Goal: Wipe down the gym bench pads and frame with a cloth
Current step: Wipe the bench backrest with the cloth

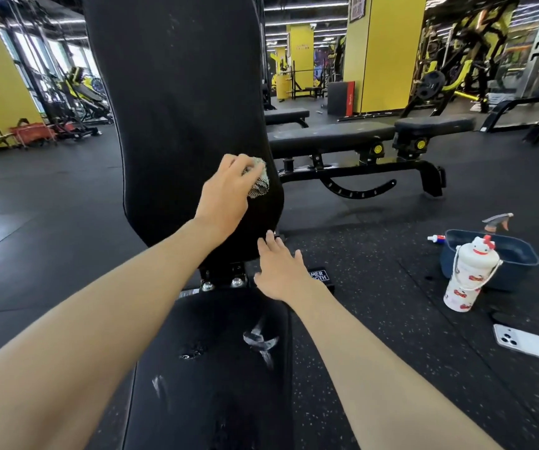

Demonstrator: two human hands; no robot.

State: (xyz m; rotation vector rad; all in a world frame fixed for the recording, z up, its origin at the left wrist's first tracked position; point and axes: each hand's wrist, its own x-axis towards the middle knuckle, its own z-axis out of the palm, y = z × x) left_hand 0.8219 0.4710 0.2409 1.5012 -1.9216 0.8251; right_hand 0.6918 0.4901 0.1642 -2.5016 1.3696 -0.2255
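Forearms [99, 319] reach toward the back pad [180, 108]. The left hand [226, 193] clutches the cloth [258, 180] at its lower-right edge, with the pad's length rising above. The right hand [282, 271], fingers spread, seemingly touches its base.

Both bare forearms reach forward. The left arm stretches up from the lower left, and the left hand [229, 193] curls its fingers round a cloth [258, 181], its back toward the camera. The right hand [282, 271] is lower and nearer, palm down, fingers straight and slightly spread.
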